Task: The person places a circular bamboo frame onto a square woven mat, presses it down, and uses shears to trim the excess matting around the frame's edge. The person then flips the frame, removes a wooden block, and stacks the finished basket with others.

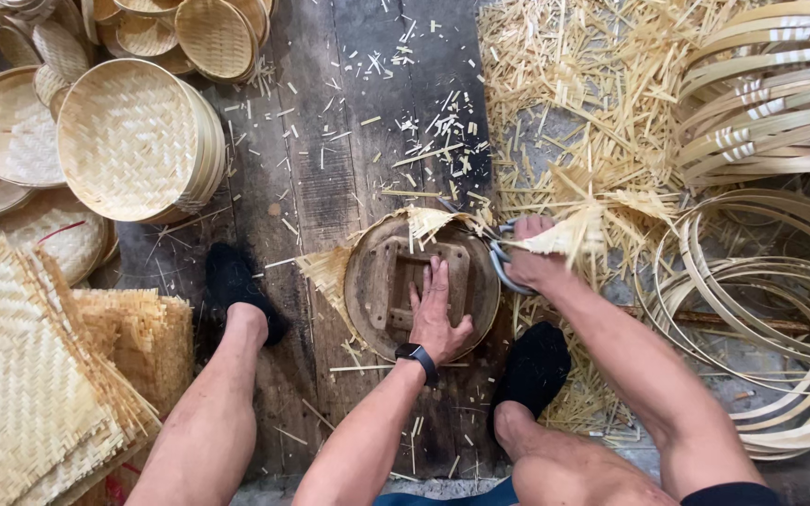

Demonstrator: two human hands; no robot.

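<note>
My left hand (438, 314) lies flat, fingers spread, on a round wooden form (367, 281) that presses down a woven bamboo mat (325, 267). The mat's corners stick out at the left and top of the form. My right hand (532, 258) grips large metal shears (499, 258) at the form's right edge. The shears cut into the woven mat, and a trimmed woven piece (564, 234) sticks out past my right hand. A dark watch sits on my left wrist.
Finished round woven trays (128, 141) are stacked at the upper left. Square woven mats (21, 375) lie in a pile at the lower left. Bamboo hoops (761, 94) and thin rings (761, 281) lie at the right. Bamboo offcuts (574, 103) cover the wooden floor. My feet wear black socks.
</note>
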